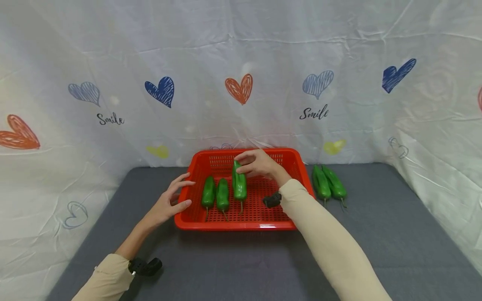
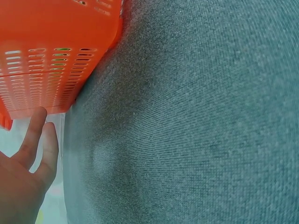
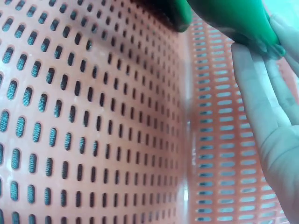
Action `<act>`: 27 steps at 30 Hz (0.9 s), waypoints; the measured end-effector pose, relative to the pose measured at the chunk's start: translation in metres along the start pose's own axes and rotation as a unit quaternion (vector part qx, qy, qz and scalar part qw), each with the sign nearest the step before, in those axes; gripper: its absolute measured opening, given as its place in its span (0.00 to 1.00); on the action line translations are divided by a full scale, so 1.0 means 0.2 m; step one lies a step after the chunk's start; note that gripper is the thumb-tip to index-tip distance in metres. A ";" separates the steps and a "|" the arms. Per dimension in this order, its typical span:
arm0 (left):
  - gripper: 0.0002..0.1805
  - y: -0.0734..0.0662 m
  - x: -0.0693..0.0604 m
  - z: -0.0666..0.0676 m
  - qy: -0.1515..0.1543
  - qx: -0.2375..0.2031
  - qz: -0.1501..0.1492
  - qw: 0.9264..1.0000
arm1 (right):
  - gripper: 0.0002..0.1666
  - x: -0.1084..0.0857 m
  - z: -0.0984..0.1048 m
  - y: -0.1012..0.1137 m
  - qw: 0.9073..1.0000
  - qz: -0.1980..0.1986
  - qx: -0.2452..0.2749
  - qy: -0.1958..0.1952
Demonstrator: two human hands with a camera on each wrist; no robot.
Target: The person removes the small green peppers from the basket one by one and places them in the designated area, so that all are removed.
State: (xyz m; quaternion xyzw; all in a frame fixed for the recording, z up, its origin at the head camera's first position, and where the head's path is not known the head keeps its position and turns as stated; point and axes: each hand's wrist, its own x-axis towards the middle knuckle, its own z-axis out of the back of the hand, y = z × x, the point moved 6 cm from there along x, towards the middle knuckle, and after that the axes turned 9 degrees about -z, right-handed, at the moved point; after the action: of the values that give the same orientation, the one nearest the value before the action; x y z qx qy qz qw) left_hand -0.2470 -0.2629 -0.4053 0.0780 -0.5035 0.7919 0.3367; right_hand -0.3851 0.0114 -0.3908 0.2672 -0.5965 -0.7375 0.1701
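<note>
A red basket [image 1: 241,226] holds two green peppers, one at the left [image 1: 208,193] and one beside it [image 1: 222,195]. My right hand [image 1: 259,163] pinches the upper end of a third pepper [image 1: 239,187] inside the basket, its stem pointing toward me. In the right wrist view, fingers of the right hand [image 3: 268,98] meet the tip of that pepper [image 3: 238,21]. My left hand [image 1: 171,202] rests with spread fingers at the basket's left rim; in the left wrist view two fingers of the left hand [image 2: 28,163] show beside the basket wall [image 2: 51,28].
Two more green peppers [image 1: 321,184] [image 1: 335,184] lie side by side on the grey cloth [image 1: 376,234], right of the basket. A white curtain [image 1: 211,54] printed with hearts hangs behind.
</note>
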 end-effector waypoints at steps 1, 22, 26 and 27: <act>0.28 0.00 0.00 0.00 0.000 0.000 0.001 1.000 | 0.28 0.00 0.00 0.01 1.000 0.001 0.002 -0.001; 0.28 0.01 -0.01 0.00 -0.002 -0.002 0.003 1.000 | 0.30 -0.10 0.04 0.14 0.999 0.013 0.042 -0.005; 0.28 0.01 -0.01 0.00 -0.002 -0.007 0.004 1.000 | 0.30 -0.13 0.05 0.18 0.999 0.023 0.044 -0.005; 0.28 0.01 -0.01 0.00 -0.002 -0.009 0.005 1.000 | 0.30 -0.14 0.05 0.19 0.999 0.026 0.045 -0.006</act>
State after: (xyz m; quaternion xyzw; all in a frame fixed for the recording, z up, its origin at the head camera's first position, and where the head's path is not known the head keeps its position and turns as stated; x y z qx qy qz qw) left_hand -0.2471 -0.2640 -0.4067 0.0742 -0.5114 0.7889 0.3324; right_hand -0.3724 0.0265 -0.3472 0.2551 -0.6370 -0.7065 0.1734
